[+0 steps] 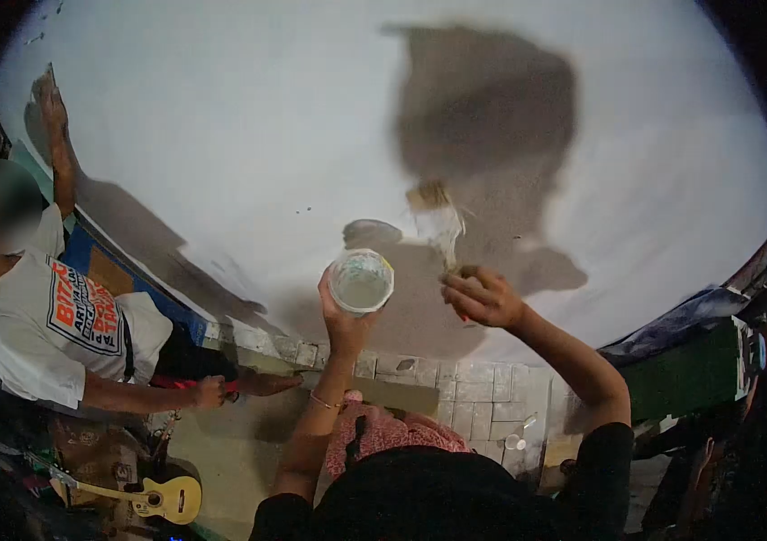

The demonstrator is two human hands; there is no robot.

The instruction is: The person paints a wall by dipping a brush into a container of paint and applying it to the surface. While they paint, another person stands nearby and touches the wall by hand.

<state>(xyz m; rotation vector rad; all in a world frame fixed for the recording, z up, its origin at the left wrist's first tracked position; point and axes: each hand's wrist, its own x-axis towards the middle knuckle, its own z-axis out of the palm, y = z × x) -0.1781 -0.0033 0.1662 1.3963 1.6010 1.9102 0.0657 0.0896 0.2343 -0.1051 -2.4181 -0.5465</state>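
My left hand [344, 323] is wrapped round a white tub [362, 287], its open top facing me, with pale liquid inside. In my right hand [490, 299] is a wide paintbrush [438, 221], gripped by its handle. The brush is smeared with white, and its tan bristles overlap the white wall [266, 117] in this view. Both hands are in front of the wall, the tub to the left of the brush. My head and arms throw a large dark shadow around the brush.
At the left a person in a white printed T-shirt [27, 329] reaches one hand up to the wall. A small yellow guitar [172, 499] lies below. Pink cloth [401, 431] shows beneath me, and a green box-like object [685, 379] stands at the right. Pale tiles [483, 388] run below the wall.
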